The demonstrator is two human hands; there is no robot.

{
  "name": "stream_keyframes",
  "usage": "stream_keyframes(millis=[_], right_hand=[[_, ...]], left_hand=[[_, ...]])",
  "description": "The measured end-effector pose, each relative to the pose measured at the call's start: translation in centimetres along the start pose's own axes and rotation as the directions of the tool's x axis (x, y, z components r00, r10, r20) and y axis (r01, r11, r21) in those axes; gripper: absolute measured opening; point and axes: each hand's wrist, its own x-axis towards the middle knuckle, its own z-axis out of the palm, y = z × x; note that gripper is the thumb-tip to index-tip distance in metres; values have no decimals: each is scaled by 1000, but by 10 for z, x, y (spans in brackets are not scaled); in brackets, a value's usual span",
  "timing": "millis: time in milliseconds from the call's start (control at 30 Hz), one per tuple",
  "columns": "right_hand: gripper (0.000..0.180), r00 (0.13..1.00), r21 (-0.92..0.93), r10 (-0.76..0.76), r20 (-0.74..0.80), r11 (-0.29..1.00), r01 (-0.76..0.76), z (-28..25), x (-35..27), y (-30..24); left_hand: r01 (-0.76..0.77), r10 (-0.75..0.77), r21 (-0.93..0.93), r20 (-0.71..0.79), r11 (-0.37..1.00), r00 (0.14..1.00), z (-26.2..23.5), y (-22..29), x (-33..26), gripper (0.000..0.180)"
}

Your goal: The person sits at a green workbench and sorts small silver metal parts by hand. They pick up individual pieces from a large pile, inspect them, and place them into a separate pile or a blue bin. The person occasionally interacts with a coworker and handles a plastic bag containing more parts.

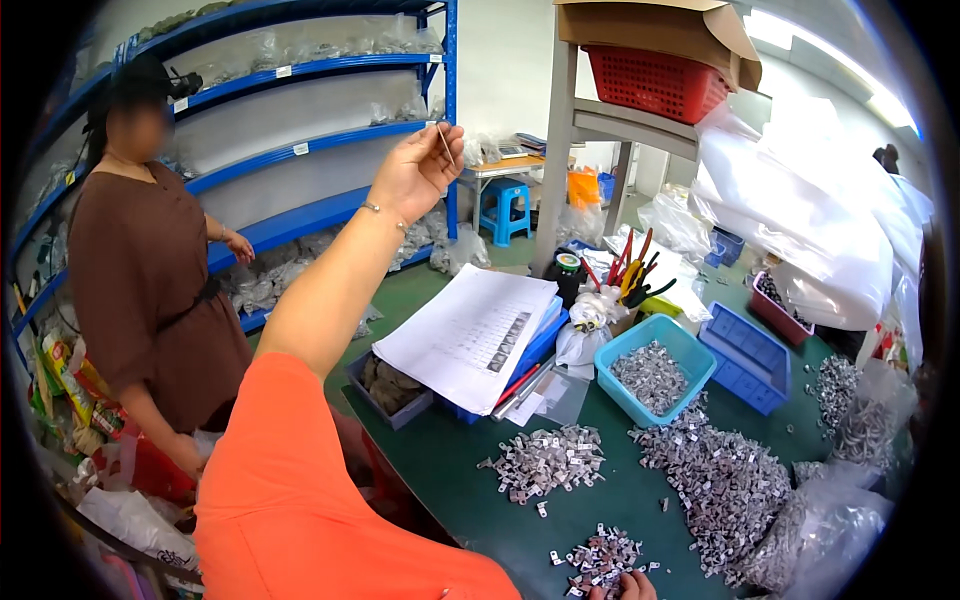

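1. Pinching a thin metal strip (444, 143) in the left hand (415, 172), fingers clamped on it, raised well above the desk (470, 500).
2. Standing near upright, long axis tilted slightly (top leaning left).
3. Resting the right hand (628, 587) beside a pile of small metal parts (600, 558); finger state hidden.

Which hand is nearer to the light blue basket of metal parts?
Right. The right hand rests low on the table by a small pile, below the basket; the left hand is raised high, far off.

Brown cardboard box (660, 25) atop grey rack, small white labels (301, 148) on blue shelf edges, colourful snack packets (65, 375) far left
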Motion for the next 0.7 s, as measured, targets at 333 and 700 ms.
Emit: stream_keyframes(millis=[333,700], right_hand=[[40,1000,11,-9,-14,1000,9,1,-1,0],[40,1000,14,-11,-20,1000,11,1,0,-2]], left_hand=[[212,-125,-133,478,968,870,29,-25,-12,28],[179,-155,-30,379,983,912,51,-32,-21,17]])
